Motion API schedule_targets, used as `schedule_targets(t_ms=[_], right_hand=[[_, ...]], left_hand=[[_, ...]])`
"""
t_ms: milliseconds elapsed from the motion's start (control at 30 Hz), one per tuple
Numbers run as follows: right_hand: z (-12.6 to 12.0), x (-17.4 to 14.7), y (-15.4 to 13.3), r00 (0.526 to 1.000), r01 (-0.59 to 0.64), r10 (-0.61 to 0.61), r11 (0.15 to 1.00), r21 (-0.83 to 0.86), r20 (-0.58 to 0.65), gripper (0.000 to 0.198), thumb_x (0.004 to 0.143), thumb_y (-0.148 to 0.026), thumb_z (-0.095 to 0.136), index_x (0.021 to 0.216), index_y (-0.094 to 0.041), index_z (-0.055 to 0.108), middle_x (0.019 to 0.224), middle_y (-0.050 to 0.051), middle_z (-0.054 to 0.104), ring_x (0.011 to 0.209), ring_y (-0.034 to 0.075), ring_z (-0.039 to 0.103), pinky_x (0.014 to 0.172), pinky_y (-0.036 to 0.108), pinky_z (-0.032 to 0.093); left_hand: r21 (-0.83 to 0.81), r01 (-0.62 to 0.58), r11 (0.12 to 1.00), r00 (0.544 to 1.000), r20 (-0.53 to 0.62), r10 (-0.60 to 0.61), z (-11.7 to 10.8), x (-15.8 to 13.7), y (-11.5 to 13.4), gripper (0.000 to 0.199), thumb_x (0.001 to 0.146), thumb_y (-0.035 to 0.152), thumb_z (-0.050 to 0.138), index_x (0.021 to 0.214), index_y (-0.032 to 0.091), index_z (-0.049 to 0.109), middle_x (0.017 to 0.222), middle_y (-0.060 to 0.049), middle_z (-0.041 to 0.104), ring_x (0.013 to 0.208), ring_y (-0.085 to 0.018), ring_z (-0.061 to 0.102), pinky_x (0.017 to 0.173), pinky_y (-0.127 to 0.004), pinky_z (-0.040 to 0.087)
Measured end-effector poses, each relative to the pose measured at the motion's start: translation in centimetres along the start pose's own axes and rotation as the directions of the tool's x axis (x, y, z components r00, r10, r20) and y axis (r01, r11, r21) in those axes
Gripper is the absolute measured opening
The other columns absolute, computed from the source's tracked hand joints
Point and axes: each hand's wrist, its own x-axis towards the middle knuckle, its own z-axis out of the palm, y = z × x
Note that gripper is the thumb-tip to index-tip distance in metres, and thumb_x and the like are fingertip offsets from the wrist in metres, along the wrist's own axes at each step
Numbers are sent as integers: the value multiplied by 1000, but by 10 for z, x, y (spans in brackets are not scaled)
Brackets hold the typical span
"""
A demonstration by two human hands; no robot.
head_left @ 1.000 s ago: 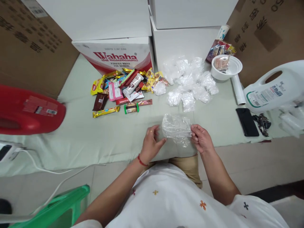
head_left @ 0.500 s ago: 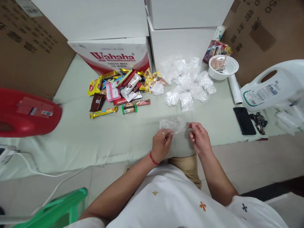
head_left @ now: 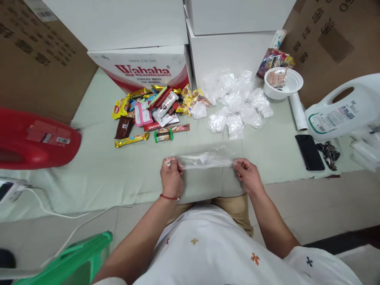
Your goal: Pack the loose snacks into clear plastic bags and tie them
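A clear plastic bag is stretched sideways between my two hands, just above the near part of the cloth-covered table. My left hand pinches its left end, and my right hand pinches the right end between thumb and fingers. Beyond the bag lie several crumpled clear plastic bundles. To their left is a pile of wrapped snacks, with a yellow snack bar and a small green-ended packet at its near side.
White boxes and a Wahaha carton stand at the back. A red jug is on the left. At right are a white bowl, a white jug, a phone and keys. A green stool stands below left.
My left hand has moved left, away from the right hand. The bunched plastic bag is now drawn out long between them. My right hand stays nearly in place.
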Motion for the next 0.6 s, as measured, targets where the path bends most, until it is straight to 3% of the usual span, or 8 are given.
schedule_targets(t_ms=[100,167,267,300,367,433,500,600], right_hand=[[-6,-5,3,999,-4,8,997,-71,46,42,70,-56,86,78,-21,64,56,-8,43,48,8,30,42,21,21],[-7,-9,5,998,31,-25,992,-119,57,42,73,-59,83,79,-22,64,57,-8,42,50,9,30,44,22,23],[-8,-12,6,994,107,-101,975,-195,43,40,78,-60,79,79,-22,65,61,-5,45,54,11,32,46,23,26],[-9,-13,5,990,139,-131,965,-223,48,39,79,-59,78,79,-22,66,63,-4,47,55,11,34,47,24,28],[-9,-13,3,974,224,-210,933,-280,81,36,83,-57,76,79,-23,67,71,-2,52,59,12,39,50,25,34],[-9,-13,-3,944,329,-296,884,-332,146,32,86,-54,74,80,-23,69,83,2,58,66,14,47,57,26,40],[-6,-14,-9,912,407,-350,838,-364,214,29,87,-51,74,80,-23,70,94,5,62,75,15,54,64,27,44],[-1,-19,-18,893,437,-349,824,-362,282,30,87,-51,75,79,-23,71,102,7,65,79,16,57,65,27,45]], left_hand=[[-40,60,997,998,-26,-61,-21,7,-3,39,82,51,74,83,24,46,66,7,52,56,-9,45,52,-19,34],[59,64,996,997,-36,-62,-32,5,-4,35,81,48,73,88,24,50,75,4,58,63,-11,52,56,-21,39],[403,-171,899,979,-31,201,-43,-6,1,34,75,35,73,103,23,57,105,-5,64,97,-20,62,80,-32,52],[505,-314,804,936,21,353,-44,-12,6,40,73,31,72,109,23,58,117,-8,62,113,-25,60,94,-40,51],[587,-584,561,771,187,608,-42,-24,18,50,72,29,70,120,24,58,132,-12,58,136,-34,48,114,-54,38],[540,-761,359,597,367,713,-30,-34,30,51,74,30,70,124,26,59,137,-12,57,146,-39,39,121,-61,26],[457,-853,251,493,551,673,-10,-36,36,47,78,31,73,124,30,63,137,-10,60,146,-39,38,123,-62,18],[358,-891,279,448,789,419,22,-25,34,34,88,30,68,122,32,69,129,-9,67,135,-35,50,122,-58,20]])
